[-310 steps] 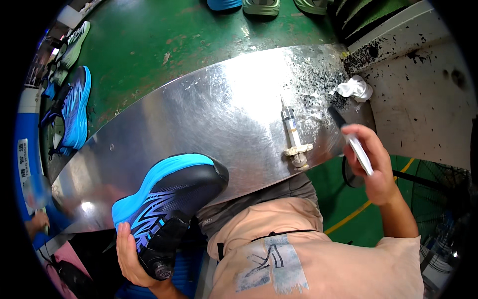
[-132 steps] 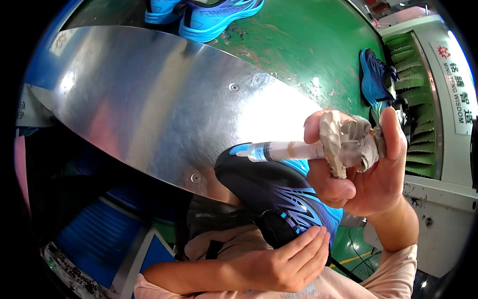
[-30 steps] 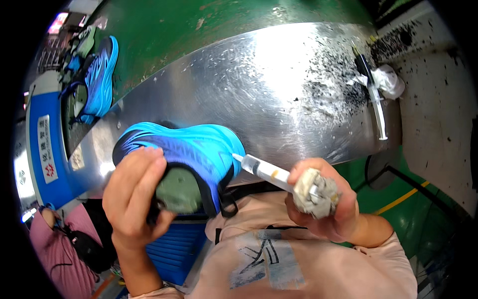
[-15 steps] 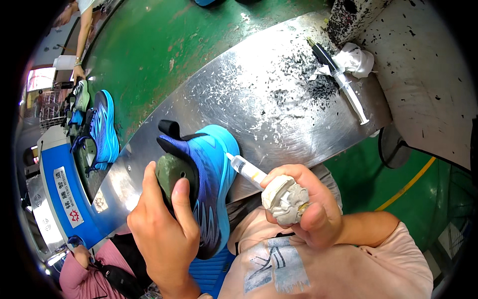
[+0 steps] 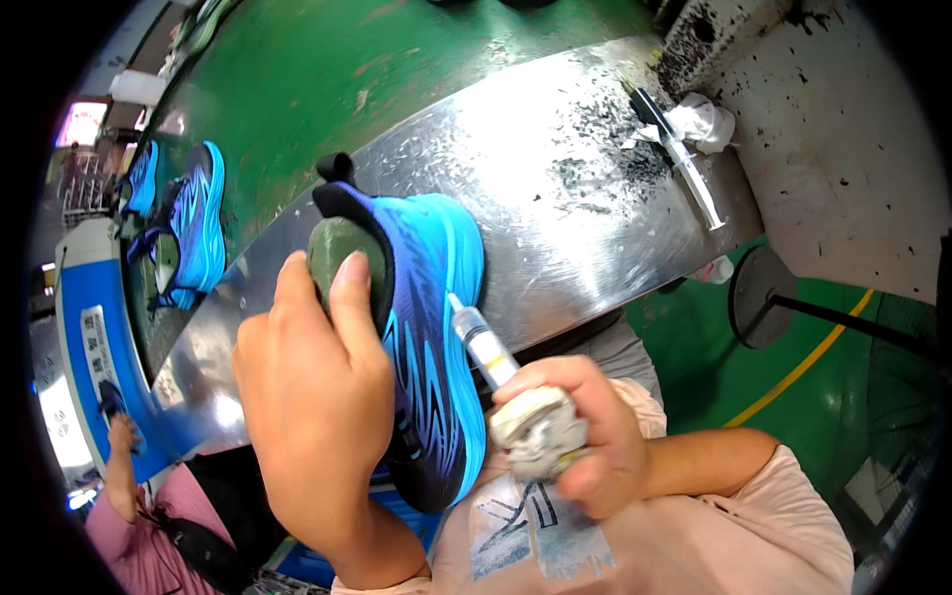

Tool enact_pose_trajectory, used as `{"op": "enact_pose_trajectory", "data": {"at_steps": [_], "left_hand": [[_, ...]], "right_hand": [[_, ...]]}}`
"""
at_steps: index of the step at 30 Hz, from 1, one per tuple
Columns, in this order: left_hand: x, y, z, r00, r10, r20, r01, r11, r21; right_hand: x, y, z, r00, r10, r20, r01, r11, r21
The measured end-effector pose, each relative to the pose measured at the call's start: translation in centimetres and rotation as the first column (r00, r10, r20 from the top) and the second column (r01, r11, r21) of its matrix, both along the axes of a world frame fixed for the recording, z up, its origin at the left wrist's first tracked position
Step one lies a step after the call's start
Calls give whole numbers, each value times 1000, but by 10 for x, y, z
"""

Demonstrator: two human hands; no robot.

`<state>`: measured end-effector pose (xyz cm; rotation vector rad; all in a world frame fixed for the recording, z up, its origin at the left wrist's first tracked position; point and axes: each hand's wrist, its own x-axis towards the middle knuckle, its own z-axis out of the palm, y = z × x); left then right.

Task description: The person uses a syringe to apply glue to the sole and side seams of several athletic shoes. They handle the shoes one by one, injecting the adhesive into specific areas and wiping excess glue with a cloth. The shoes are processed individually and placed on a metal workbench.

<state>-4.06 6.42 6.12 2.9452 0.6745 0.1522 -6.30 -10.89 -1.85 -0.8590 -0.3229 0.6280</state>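
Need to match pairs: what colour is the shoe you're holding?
Bright blue shoe with black streaks and collar; head view shows it best.

A white rectangular label point(image 5: 99, 342) with dark print is seen at the far left, stuck on a blue panel point(image 5: 84, 288) beside the steel table point(image 5: 555, 198). A pale printed patch point(image 5: 535, 521) is seen on the shirt point(image 5: 714, 540) at the lower edge.

A shoe factory workstation: a curved steel bench point(image 5: 555, 188) speckled with black residue beside a green conveyor belt point(image 5: 327, 89) carrying blue sneakers point(image 5: 193, 223), with another worker point(image 5: 129, 496) nearby.
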Motion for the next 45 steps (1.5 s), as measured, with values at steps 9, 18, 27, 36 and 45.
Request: {"op": "enact_pose_trajectory", "data": {"at_steps": [9,18,27,36,45], "left_hand": [[-47,46,1,808,-578,119,588,771,-246],[-160,78,-61,730,-474,492,428,879,211],[-199,49,-95,820,-340,461,277,940,200],[-206,41,-109,802,-322,502,222,942,250],[-196,38,-104,823,-292,486,156,941,300]], "right_hand": [[84,20,-20,640,240,-730,-8,952,306],[82,140,67,563,692,-452,-823,517,-235],[71,98,77,592,723,-357,-802,485,-349],[82,46,92,664,683,-304,-727,495,-477],[89,-3,84,745,633,-208,-648,616,-448]]}}
